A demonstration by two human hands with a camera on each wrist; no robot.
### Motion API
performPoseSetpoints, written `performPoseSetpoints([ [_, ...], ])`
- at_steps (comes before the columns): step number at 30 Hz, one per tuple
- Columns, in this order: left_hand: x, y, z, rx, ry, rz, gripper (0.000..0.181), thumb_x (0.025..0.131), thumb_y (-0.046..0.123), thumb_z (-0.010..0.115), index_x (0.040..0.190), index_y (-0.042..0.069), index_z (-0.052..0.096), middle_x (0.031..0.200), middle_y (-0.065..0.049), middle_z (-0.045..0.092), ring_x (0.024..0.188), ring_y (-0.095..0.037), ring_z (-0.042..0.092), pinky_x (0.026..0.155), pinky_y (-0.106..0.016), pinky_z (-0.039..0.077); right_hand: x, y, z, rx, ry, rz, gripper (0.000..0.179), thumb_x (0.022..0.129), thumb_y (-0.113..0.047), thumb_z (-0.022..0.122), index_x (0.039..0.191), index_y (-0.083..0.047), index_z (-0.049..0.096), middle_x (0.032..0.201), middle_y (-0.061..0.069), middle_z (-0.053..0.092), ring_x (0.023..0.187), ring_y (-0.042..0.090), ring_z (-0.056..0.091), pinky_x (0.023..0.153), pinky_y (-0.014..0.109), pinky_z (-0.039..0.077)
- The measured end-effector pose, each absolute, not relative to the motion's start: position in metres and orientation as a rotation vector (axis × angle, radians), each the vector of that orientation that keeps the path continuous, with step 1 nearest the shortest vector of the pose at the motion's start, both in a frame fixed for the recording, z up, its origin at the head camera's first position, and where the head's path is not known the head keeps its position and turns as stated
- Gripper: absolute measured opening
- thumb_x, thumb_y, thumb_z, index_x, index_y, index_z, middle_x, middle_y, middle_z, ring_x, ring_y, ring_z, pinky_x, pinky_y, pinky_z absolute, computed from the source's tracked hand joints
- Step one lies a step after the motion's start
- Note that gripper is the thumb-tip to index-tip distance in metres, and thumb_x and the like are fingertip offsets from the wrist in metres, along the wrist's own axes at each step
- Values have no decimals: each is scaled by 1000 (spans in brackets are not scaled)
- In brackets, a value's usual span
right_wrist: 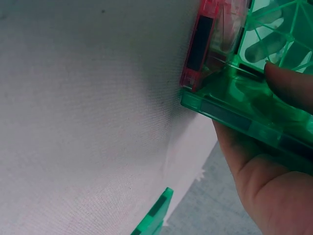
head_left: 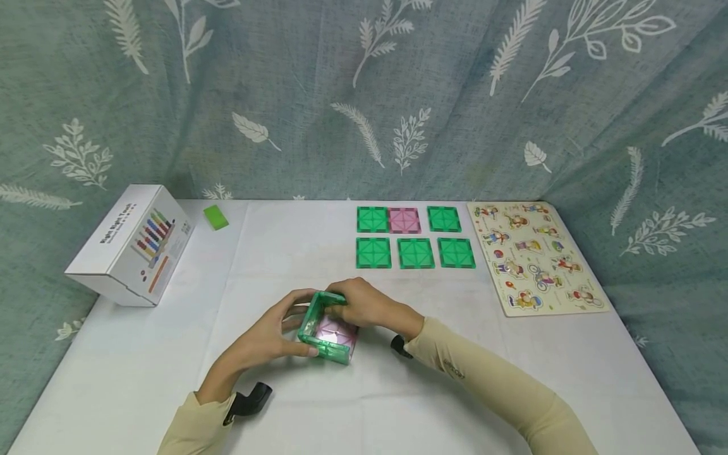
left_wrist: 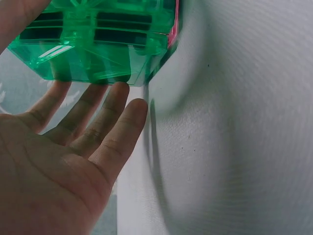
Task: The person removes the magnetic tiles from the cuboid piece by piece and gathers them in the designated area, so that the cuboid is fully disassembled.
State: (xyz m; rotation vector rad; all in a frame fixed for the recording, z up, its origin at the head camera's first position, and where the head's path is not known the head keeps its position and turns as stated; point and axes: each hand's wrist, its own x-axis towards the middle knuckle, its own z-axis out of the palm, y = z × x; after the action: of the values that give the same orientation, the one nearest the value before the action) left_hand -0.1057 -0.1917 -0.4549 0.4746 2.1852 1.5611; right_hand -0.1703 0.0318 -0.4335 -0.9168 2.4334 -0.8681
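Note:
An open-topped box of magnetic tiles stands near the middle of the table. Its base is a pink tile point(head_left: 335, 332), with green walls on the left point(head_left: 309, 322), front and far sides; the right side has no wall. My left hand point(head_left: 264, 332) holds it from the left, thumb on the front wall and fingertips against the left wall point(left_wrist: 98, 58). At the far side, my right hand point(head_left: 364, 303) pinches the far green tile point(right_wrist: 230, 112), thumb inside and fingers outside. The head view partly hides that tile behind the right hand.
Behind the hands lie several flat green tiles point(head_left: 416, 253) and one pink tile point(head_left: 404, 220). A picture puzzle board point(head_left: 537, 259) lies right. A white printed box point(head_left: 127, 246) and a small lime-green piece point(head_left: 216, 217) are at the left.

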Motion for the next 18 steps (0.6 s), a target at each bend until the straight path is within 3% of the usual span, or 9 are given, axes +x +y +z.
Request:
performPoseSetpoints([
  [18, -103, -191, -453, 487, 2210, 1576, 94, 75, 20, 89, 150, 16, 32, 157, -19, 34, 143, -51, 36, 113, -63, 39, -174, 28, -434, -939, 2442, -809, 20, 98, -16, 66, 115, -8, 73, 101, 3, 76, 82, 6, 62, 73, 19, 50],
])
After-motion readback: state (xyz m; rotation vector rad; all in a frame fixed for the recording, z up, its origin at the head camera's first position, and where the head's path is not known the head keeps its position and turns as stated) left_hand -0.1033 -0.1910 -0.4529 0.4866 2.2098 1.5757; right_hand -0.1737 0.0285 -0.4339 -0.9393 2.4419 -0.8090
